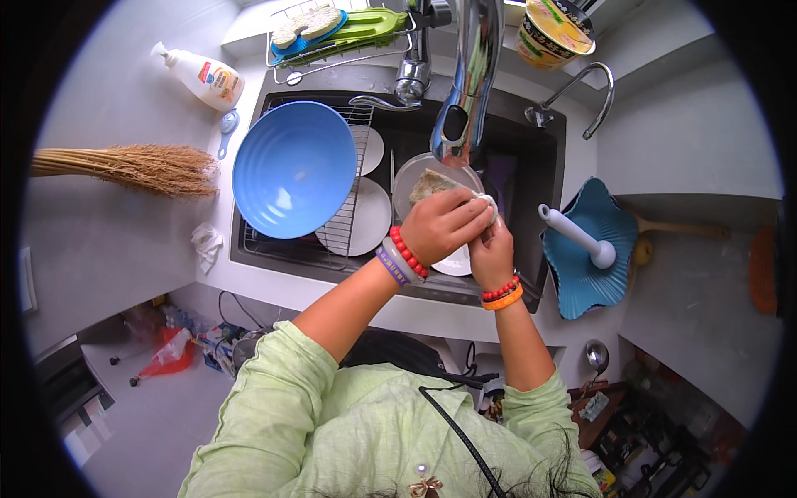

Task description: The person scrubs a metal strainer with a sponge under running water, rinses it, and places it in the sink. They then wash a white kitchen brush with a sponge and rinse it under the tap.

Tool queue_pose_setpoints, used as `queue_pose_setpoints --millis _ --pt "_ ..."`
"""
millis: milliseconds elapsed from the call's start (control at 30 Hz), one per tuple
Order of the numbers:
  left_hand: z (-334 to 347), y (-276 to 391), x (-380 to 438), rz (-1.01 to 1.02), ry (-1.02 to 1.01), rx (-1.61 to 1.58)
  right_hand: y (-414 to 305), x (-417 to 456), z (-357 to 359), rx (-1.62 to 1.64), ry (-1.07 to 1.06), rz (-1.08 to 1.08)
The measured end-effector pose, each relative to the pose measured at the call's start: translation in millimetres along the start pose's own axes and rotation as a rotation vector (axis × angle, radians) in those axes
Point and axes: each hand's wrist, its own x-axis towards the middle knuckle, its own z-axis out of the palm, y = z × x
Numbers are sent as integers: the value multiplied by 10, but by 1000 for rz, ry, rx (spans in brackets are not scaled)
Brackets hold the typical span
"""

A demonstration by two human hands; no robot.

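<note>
Over the dark sink (529, 205), my left hand (439, 225) and my right hand (493, 252) meet on a stained greyish dishcloth (429, 183). My left fingers lie across its bunched whitish end, and my right fingertips pinch that end from below. Behind the cloth is a round, pale translucent bowl (406, 169) in the sink. The tip of a chrome faucet (461, 131) hangs just above the bowl. Part of a white dish (453, 263) shows beneath my wrists; the rest is hidden.
A large blue bowl (296, 168) rests on a wire rack (339, 230) at the sink's left, above white plates (372, 215). A soap bottle (208, 78) and broom (143, 168) lie left. On the right, a blue fluted dish (582, 286) holds a white-handled tool (576, 233).
</note>
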Motion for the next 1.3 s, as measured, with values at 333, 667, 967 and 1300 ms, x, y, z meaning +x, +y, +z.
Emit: queue_pose_setpoints --millis 333,667,967,1300 --pt "-123 -472 -52 -352 35 -8 52 -112 -43 392 -28 117" --pt "-334 -648 -102 -324 -103 -209 56 -17 -177 519 -86 242" --pt "-321 -408 -458 -448 86 -210 -167 128 -190 439 -17 526" --pt "-151 -57 -415 -292 127 -29 -249 335 -33 449 76 543"
